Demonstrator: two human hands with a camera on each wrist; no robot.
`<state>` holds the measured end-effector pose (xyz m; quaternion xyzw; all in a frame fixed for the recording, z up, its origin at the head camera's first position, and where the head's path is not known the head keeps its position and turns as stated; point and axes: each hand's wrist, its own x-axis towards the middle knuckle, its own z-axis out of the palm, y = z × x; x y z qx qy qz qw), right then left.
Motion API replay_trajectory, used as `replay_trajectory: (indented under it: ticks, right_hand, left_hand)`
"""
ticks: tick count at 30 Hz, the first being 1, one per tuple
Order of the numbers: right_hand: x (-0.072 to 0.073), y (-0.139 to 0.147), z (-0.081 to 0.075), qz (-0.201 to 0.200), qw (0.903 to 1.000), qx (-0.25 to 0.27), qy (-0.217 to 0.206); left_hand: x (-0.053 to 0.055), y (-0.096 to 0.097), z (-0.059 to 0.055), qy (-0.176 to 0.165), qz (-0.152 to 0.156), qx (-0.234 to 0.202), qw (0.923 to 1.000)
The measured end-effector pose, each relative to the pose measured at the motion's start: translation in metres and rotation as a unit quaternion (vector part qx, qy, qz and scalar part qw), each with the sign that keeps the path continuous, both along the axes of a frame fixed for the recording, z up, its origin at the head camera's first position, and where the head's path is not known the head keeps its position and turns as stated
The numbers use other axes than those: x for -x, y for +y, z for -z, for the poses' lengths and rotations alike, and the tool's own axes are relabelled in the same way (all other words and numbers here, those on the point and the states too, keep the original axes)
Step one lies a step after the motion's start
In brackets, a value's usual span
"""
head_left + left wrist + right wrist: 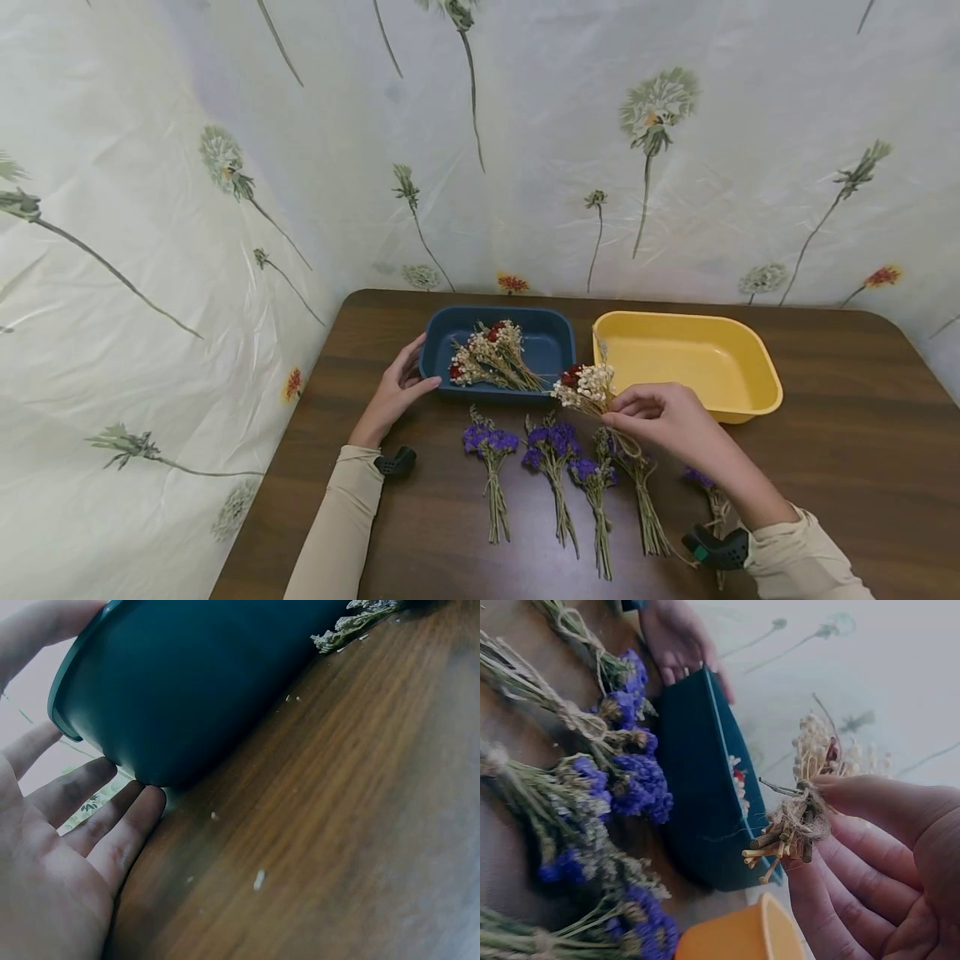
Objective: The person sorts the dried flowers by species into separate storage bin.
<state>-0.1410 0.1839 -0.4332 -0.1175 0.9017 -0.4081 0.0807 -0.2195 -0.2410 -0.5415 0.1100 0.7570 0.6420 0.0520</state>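
Observation:
My left hand [392,390] rests against the left end of a dark blue plastic basin [551,340], thumb by the rim and straight fingers touching the wall, as the left wrist view shows. Inside the basin lie several small dried bouquets [491,354] of cream and red flowers. Between thumb and fingers, my right hand [671,421] pinches another cream and red dried bouquet [587,386] by its twine-bound stems [784,832]. This bouquet is held up by the front of the gap between the blue basin and a yellow basin [675,358].
Several purple dried bouquets [555,454], tied with twine, lie in a row in front of the basins, some under my right forearm. The wooden table [847,400] ends at a flower-printed curtain [525,167]. Small crumbs [259,880] lie near the blue basin.

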Motion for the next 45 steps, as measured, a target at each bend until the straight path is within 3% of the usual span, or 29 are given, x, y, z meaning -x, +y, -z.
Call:
replay_trajectory:
  ticks: [8, 22, 33, 45]
  right_hand:
    - [0.027, -0.018, -0.007, -0.033, 0.9991, -0.010, 0.023]
    - [0.077, -0.062, -0.011, -0.101, 0.9947, -0.016, 0.014]
    - [0.111, -0.101, -0.009, -0.149, 0.9823, -0.101, 0.051]
    - [0.128, -0.135, 0.007, -0.180, 0.9668, -0.182, 0.006]
  left_hand:
    - [0.000, 0.000, -0.001, -0.001, 0.004, -0.006, 1.0000]
    - [0.000, 0.001, -0.001, -0.004, -0.003, -0.004, 1.0000]
    - [0.000, 0.001, -0.001, -0.008, -0.006, -0.004, 0.9999]
    - [-0.001, 0.001, -0.002, -0.007, -0.007, -0.003, 0.9999]
